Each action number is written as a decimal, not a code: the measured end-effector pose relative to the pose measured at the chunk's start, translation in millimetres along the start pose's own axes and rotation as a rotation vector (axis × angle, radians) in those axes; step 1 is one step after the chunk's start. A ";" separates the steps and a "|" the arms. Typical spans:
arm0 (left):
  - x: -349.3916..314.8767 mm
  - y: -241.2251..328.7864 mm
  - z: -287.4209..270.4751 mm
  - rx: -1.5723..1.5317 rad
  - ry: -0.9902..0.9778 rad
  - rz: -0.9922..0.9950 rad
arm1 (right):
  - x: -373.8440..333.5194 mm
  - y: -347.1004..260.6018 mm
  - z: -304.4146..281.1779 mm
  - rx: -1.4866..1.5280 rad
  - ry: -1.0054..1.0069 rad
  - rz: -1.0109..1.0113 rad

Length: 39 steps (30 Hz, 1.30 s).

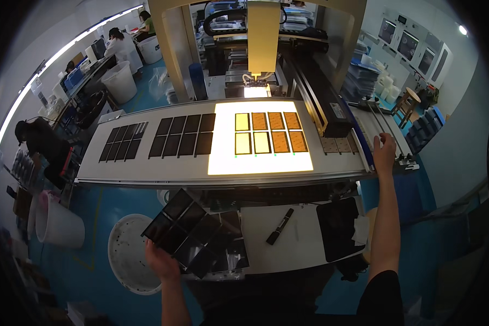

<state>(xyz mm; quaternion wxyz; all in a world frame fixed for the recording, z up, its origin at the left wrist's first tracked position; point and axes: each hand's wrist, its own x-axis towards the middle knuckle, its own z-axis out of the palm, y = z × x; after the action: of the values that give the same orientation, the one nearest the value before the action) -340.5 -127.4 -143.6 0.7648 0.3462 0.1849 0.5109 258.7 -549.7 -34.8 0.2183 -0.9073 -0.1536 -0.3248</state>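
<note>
My left hand point(162, 261) grips the lower left edge of a dark panel of several square tiles point(189, 233), tilted above a small white table point(288, 244). My right hand point(384, 153) reaches far forward, fingers spread, and rests on the right end of the long white machine bed point(146, 174), holding nothing. On the bed a bright lit area point(223, 152) carries a panel of yellow and orange tiles point(270, 133). Two dark tile panels point(183, 136) point(123, 142) lie further left on the bed.
A black marker point(280, 226) and a black sheet point(339, 228) lie on the small table. A white round bin point(129, 252) sits on the blue floor at my left, a white bucket point(60, 225) beyond it. A yellow machine head point(263, 38) hangs over the bed. Other people work at benches on the far left.
</note>
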 end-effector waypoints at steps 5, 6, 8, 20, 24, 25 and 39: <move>-0.7 -3.1 0.0 0.033 0.064 -0.028 | -67.0 -17.5 -27.7 0.484 0.133 0.032; -0.5 -3.2 0.3 0.008 0.038 0.008 | -88.8 -25.1 -33.1 0.464 0.163 -0.009; -0.5 -2.3 1.1 0.038 0.066 -0.036 | -136.9 -42.7 -41.8 0.472 0.090 -0.051; -3.0 -0.4 7.4 0.009 0.056 -0.050 | -259.7 -70.1 -44.2 0.363 -0.188 -0.172; -3.4 -0.9 2.9 0.005 0.074 0.001 | -263.8 -71.4 -38.3 0.414 -0.175 -0.104; -3.5 -0.7 2.3 0.017 0.054 -0.055 | -264.6 -72.0 -37.7 0.433 -0.183 -0.078; -0.5 6.7 8.6 0.049 0.055 -0.059 | -266.3 -66.5 -33.9 0.441 -0.201 -0.029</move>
<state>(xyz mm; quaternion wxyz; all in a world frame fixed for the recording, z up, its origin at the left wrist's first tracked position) -339.6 -129.1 -132.9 0.7656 0.3448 0.2284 0.4928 15.5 -545.9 -166.5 0.3898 -0.8633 -0.2549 -0.1946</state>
